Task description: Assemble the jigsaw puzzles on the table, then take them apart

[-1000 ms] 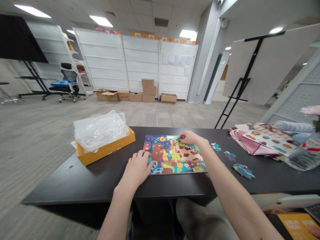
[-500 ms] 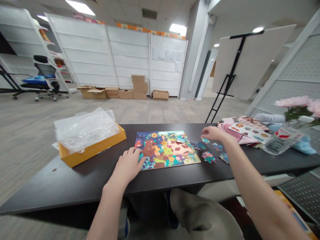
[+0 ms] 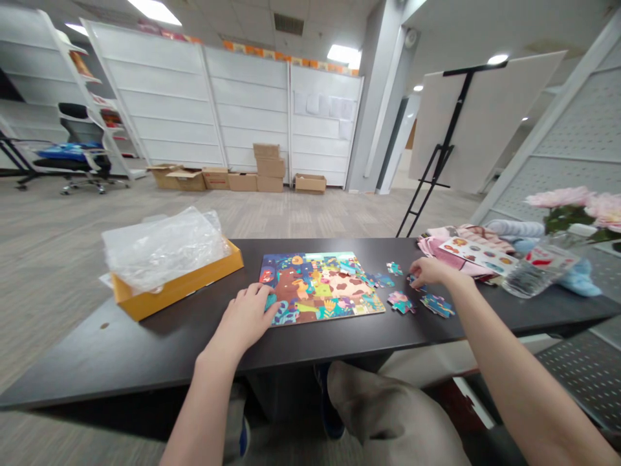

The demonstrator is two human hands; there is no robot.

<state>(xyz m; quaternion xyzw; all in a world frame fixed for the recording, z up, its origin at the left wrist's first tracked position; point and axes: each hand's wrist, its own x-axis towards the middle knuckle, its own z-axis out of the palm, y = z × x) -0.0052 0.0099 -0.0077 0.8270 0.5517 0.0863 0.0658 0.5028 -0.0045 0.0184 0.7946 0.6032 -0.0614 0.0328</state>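
Note:
A colourful jigsaw puzzle (image 3: 320, 285) with animals on it lies flat on the dark table. My left hand (image 3: 250, 314) rests on its lower left corner, fingers spread and lying over the edge. To the right of the puzzle, my right hand (image 3: 431, 273) has its fingertips closed on a blue puzzle piece (image 3: 416, 283), partly hidden by the fingers. Around that hand lie a teal loose piece (image 3: 394, 268), a pink and teal piece (image 3: 400, 302) and some blue pieces (image 3: 437, 305). More pieces touch the puzzle's right edge (image 3: 381, 280).
A yellow box (image 3: 182, 294) with clear plastic wrap (image 3: 165, 249) stands on the left of the table (image 3: 160, 362). On the right are folded cloths (image 3: 436, 238), a sticker sheet (image 3: 478, 255), a clear plastic bottle (image 3: 526, 278) lying tilted and pink flowers (image 3: 563, 197).
My right hand has moved right and nearer, from the teal piece to the blue one, leaving the teal piece on the table. My left hand stays at the puzzle's corner.

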